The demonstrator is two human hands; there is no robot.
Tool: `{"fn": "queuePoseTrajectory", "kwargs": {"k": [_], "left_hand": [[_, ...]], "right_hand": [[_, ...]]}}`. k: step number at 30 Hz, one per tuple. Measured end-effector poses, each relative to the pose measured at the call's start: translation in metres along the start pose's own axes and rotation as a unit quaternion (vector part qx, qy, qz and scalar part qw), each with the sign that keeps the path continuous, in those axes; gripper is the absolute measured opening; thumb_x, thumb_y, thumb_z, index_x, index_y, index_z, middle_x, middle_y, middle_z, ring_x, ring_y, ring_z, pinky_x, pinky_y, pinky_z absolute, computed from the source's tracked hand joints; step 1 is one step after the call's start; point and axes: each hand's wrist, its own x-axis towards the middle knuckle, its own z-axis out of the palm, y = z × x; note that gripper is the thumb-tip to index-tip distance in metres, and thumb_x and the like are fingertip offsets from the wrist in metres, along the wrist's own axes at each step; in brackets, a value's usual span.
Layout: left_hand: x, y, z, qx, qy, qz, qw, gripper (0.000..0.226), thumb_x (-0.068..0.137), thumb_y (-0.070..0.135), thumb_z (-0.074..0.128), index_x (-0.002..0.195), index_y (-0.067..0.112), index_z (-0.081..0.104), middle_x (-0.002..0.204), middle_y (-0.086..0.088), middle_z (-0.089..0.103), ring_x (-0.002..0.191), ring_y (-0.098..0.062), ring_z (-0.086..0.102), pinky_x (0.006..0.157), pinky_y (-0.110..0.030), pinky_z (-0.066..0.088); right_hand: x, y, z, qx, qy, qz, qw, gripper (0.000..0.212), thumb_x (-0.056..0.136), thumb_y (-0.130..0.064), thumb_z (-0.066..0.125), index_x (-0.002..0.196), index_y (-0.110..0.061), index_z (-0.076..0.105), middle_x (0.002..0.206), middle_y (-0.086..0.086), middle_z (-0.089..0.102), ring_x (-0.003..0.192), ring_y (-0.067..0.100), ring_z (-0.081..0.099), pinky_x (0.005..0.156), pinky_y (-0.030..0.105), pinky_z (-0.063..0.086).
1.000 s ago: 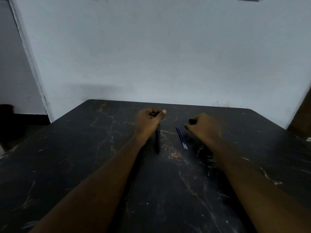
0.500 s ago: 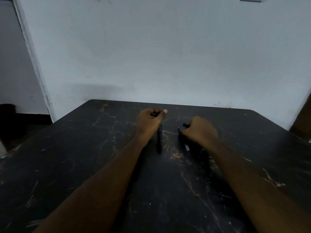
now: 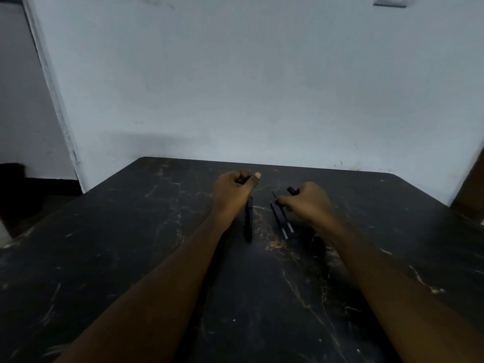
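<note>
My left hand [image 3: 233, 192] is curled in a fist, thumb on top, gripping a dark pen barrel [image 3: 248, 221] that points back toward me and lies low over the black table [image 3: 131, 231]. My right hand [image 3: 306, 205] is curled round a small black cap [image 3: 292, 190] that sticks out of its far side. Its fingertips are on the far part of a thin blue refill [image 3: 282, 224], which lies slanted between the two hands. I cannot tell whether the refill is off the table.
The table has a dark marbled top with pale veins and reaches back to a light wall [image 3: 262, 87]. A wall corner [image 3: 60, 121] and dark floor lie beyond the left edge. A brown object [image 3: 471, 189] stands at the far right.
My right hand moved left from beside the refill onto it, still holding the cap. My left hand and the barrel stayed in place.
</note>
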Motion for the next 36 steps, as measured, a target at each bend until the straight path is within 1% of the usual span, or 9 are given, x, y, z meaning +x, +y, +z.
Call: {"fn": "queuePoseTrajectory", "kwargs": {"k": [2,5,8,15,19,22,25,30,36], "left_hand": [[0.000,0.001,0.000,-0.016,-0.012,-0.007,1.000,0.024,0.087,0.039,0.070,0.069,0.022,0.073,0.062,0.009,0.069,0.054,0.006,0.058,0.050,-0.009,0.042],[0.002,0.003,0.001,-0.064,-0.031,-0.048,0.996,0.024,0.088,0.040,0.069,0.069,0.026,0.073,0.064,0.012,0.071,0.057,0.007,0.060,0.056,-0.016,0.045],[0.003,0.007,0.001,-0.117,-0.062,-0.091,0.987,0.027,0.088,0.042,0.068,0.077,0.019,0.077,0.073,0.009,0.075,0.068,0.008,0.064,0.065,-0.020,0.044],[0.002,0.011,-0.002,-0.166,-0.112,-0.073,0.977,0.023,0.091,0.031,0.067,0.077,0.015,0.075,0.054,0.019,0.065,0.053,0.014,0.056,0.045,-0.002,0.037],[0.005,0.012,-0.004,-0.180,-0.058,-0.075,0.979,0.023,0.092,0.031,0.065,0.083,0.013,0.076,0.067,0.013,0.071,0.052,0.011,0.054,0.048,-0.008,0.040],[0.010,0.010,-0.008,-0.191,0.004,-0.080,0.978,0.025,0.093,0.029,0.064,0.090,0.007,0.075,0.073,0.007,0.071,0.049,0.009,0.053,0.046,-0.009,0.039],[0.017,0.006,-0.013,-0.203,0.053,-0.101,0.973,0.028,0.094,0.027,0.063,0.100,0.002,0.074,0.080,0.004,0.070,0.047,0.008,0.051,0.042,-0.009,0.038],[0.023,0.002,-0.019,-0.227,0.113,-0.118,0.960,0.028,0.094,0.024,0.063,0.104,0.000,0.073,0.083,0.002,0.071,0.043,0.005,0.046,0.044,-0.009,0.040],[0.023,0.000,-0.019,-0.225,0.113,-0.109,0.962,0.027,0.094,0.023,0.063,0.101,-0.002,0.073,0.081,0.005,0.070,0.048,0.010,0.051,0.046,-0.008,0.041]], "right_hand": [[0.001,-0.001,-0.002,0.082,0.009,-0.017,0.996,0.047,0.071,-0.038,0.078,0.066,0.006,0.065,0.046,0.000,0.048,0.039,0.011,0.043,0.046,0.027,0.028],[-0.001,-0.004,-0.002,0.182,-0.003,-0.064,0.981,0.043,0.077,-0.034,0.080,0.064,0.004,0.066,0.037,-0.008,0.044,0.031,0.003,0.037,0.038,0.019,0.029],[-0.004,-0.009,-0.002,0.224,-0.015,-0.122,0.967,0.053,0.079,-0.034,0.079,0.064,0.012,0.058,0.049,0.010,0.044,0.042,0.014,0.038,0.043,0.022,0.028],[-0.009,-0.015,0.000,0.249,-0.017,-0.181,0.951,0.053,0.084,-0.030,0.076,0.058,0.011,0.053,0.051,0.012,0.042,0.045,0.014,0.037,0.045,0.022,0.028],[-0.009,-0.015,-0.001,0.216,0.001,-0.166,0.962,0.036,0.083,-0.045,0.073,0.071,-0.011,0.072,0.059,-0.002,0.064,0.053,0.008,0.055,0.053,0.025,0.041],[-0.007,-0.011,-0.002,0.173,0.030,-0.152,0.973,0.035,0.082,-0.054,0.070,0.072,-0.021,0.069,0.058,-0.012,0.061,0.053,-0.002,0.055,0.053,0.022,0.039],[-0.006,-0.005,-0.001,0.173,0.034,-0.128,0.976,0.035,0.087,-0.058,0.059,0.078,-0.024,0.059,0.070,-0.008,0.061,0.064,0.004,0.058,0.059,0.029,0.041],[0.003,0.005,0.007,0.105,-0.019,-0.149,0.983,0.025,0.101,-0.037,0.042,0.077,-0.029,0.036,0.072,-0.001,0.044,0.067,0.019,0.045,0.065,0.038,0.036],[0.012,0.015,0.020,0.069,0.025,-0.245,0.967,0.004,0.097,-0.023,0.055,0.094,-0.023,0.057,0.085,-0.019,0.049,0.082,0.007,0.048,0.069,0.032,0.038]]}}
